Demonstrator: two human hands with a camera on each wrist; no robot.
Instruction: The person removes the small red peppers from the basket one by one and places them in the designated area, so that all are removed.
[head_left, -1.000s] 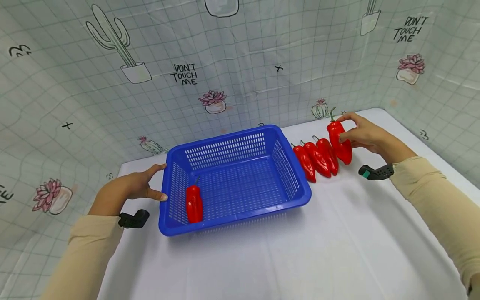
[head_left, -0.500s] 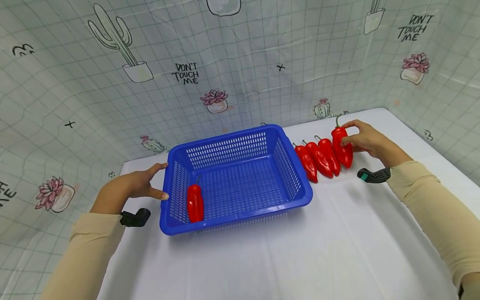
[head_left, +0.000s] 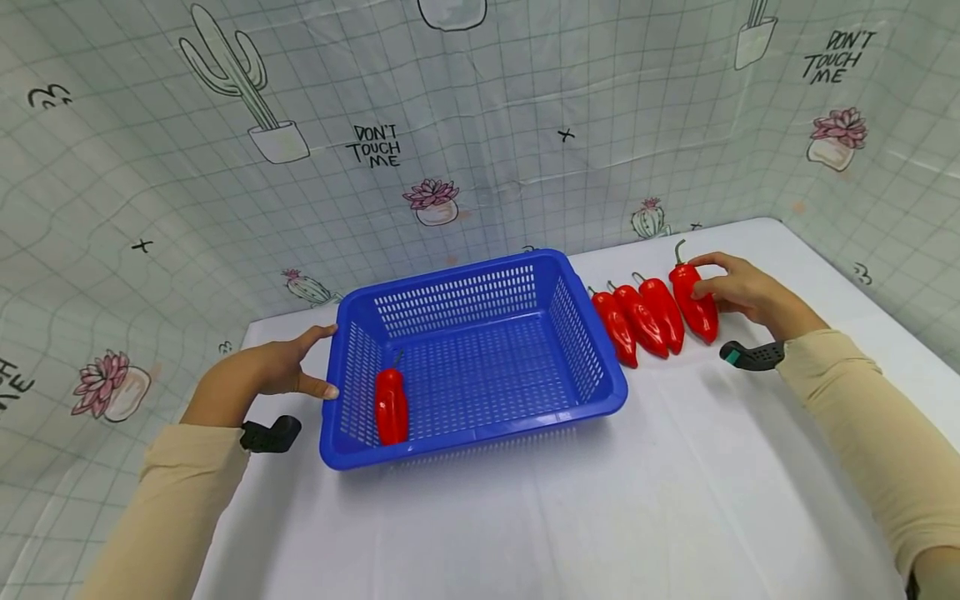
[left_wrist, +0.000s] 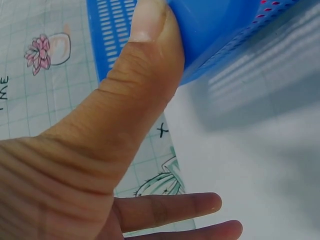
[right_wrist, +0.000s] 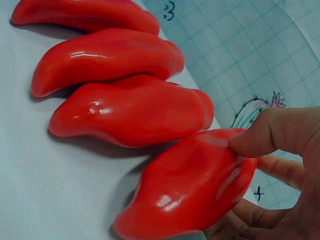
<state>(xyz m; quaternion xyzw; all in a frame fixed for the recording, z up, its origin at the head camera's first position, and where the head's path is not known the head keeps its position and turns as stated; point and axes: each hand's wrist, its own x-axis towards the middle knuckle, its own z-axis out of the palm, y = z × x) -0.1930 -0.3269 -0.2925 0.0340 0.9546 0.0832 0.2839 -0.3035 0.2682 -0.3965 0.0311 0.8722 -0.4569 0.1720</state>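
Note:
My right hand [head_left: 750, 292] pinches a glossy red pepper [head_left: 697, 312] with a green stem, thumb on the near side and fingers behind it. In the right wrist view, this pepper [right_wrist: 185, 187] lies close beside a row of three more red peppers [right_wrist: 135, 112], its tip low over the white table. My left hand [head_left: 273, 368] is at the left side of a blue plastic basket [head_left: 480, 432]. Its thumb and index fingertip touch the rim, and the left wrist view has the other fingers [left_wrist: 170, 207] stretched out straight. One red pepper [head_left: 392, 408] lies inside the basket, at its left end.
The basket stands on a white table [head_left: 480, 525], just left of the pepper row. Behind the table hangs a grid-patterned cloth [head_left: 480, 158] printed with cacti and lettering. Black wrist cameras [head_left: 272, 435] sit at both sleeves.
My right hand has lowered the held pepper toward the table at the right end of the row, leaving a wider gap to its neighbour. My left hand stays at the basket.

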